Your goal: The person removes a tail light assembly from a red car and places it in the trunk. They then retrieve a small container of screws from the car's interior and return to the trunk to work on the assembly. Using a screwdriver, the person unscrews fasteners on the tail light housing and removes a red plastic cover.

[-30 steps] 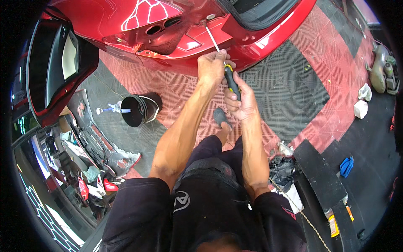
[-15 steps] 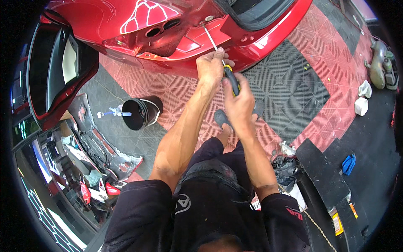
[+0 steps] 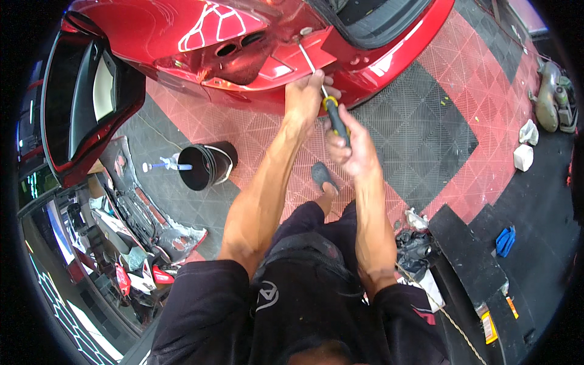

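A screwdriver (image 3: 334, 119) with a black and yellow handle and a long metal shaft slants up to the rear corner of a red car body (image 3: 359, 79). Its tip meets the panel by a small round fitting, in the recess beside the trunk opening. My left hand (image 3: 303, 100) is closed around the shaft, thumb and fingers pinching it just above the handle. At the handle's lower end, my right hand (image 3: 358, 146) has its fingers curled about the grip, with the thumb along its side. Two dark oval holes show in the bodywork left of the shaft.
A black bucket (image 3: 210, 165) with a blue-and-white tool at its rim stands on the tiled floor at left. Behind it lie a removed car part (image 3: 143, 204) and an open car door (image 3: 91, 103). A blue cloth (image 3: 505, 241) and a polisher-like tool (image 3: 550, 97) lie at right.
My right hand has turned on the handle and shifted slightly down and right, baring more of the grip. The left hand stays on the shaft.
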Action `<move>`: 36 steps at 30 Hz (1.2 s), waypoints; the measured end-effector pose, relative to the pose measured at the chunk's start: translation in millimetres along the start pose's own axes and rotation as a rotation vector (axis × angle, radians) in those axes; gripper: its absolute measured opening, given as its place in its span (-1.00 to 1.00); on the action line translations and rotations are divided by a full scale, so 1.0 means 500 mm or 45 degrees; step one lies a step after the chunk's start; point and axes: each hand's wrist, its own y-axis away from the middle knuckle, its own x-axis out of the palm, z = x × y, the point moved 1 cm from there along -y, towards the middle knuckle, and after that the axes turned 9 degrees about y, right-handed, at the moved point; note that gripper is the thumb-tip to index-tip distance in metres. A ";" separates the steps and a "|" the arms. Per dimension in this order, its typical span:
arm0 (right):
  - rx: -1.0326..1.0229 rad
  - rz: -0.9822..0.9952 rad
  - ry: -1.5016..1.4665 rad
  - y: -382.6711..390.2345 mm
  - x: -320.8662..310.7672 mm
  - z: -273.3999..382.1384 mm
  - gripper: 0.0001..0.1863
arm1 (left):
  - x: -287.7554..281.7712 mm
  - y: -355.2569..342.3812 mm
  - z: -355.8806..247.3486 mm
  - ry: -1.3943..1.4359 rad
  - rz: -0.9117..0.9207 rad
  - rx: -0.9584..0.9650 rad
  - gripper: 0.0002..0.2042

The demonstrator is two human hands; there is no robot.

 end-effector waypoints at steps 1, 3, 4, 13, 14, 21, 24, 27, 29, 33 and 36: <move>0.024 0.040 -0.028 -0.004 -0.011 0.002 -0.51 | 0.004 -0.012 0.006 -0.017 -0.007 0.041 -0.67; -0.145 -0.244 0.371 -0.005 -0.014 0.002 -0.50 | 0.023 0.008 0.005 -0.057 -0.087 0.019 -0.67; -0.338 -0.571 0.795 -0.001 -0.005 -0.005 -0.49 | 0.026 0.002 0.006 -0.067 -0.073 0.028 -0.67; -0.077 -0.292 0.393 0.012 0.016 -0.012 -0.41 | 0.028 -0.001 -0.009 -0.076 -0.155 0.027 -0.66; -0.115 -0.369 0.513 0.015 0.021 -0.011 -0.41 | 0.033 0.003 -0.014 -0.090 -0.184 -0.001 -0.66; -0.044 -0.360 0.507 0.023 0.044 0.004 -0.51 | 0.020 -0.013 -0.031 -0.072 -0.040 0.034 -0.66; -0.035 -0.168 0.392 0.022 0.014 0.030 -0.49 | 0.032 -0.014 -0.043 -0.182 -0.048 0.020 -0.63; -1.043 -1.112 1.940 0.022 0.068 -0.028 -0.54 | 0.032 -0.016 -0.032 -0.148 -0.094 -0.021 -0.57; -1.153 -1.288 2.113 0.016 0.108 -0.040 -0.59 | 0.020 -0.015 -0.035 -0.074 -0.032 -0.034 -0.59; -0.860 -1.268 1.987 0.016 0.110 -0.029 -0.58 | 0.006 -0.008 -0.041 0.014 0.075 -0.041 -0.62; -0.778 -1.046 1.621 0.023 0.109 -0.021 -0.57 | 0.005 -0.008 -0.019 0.017 0.041 -0.019 -0.62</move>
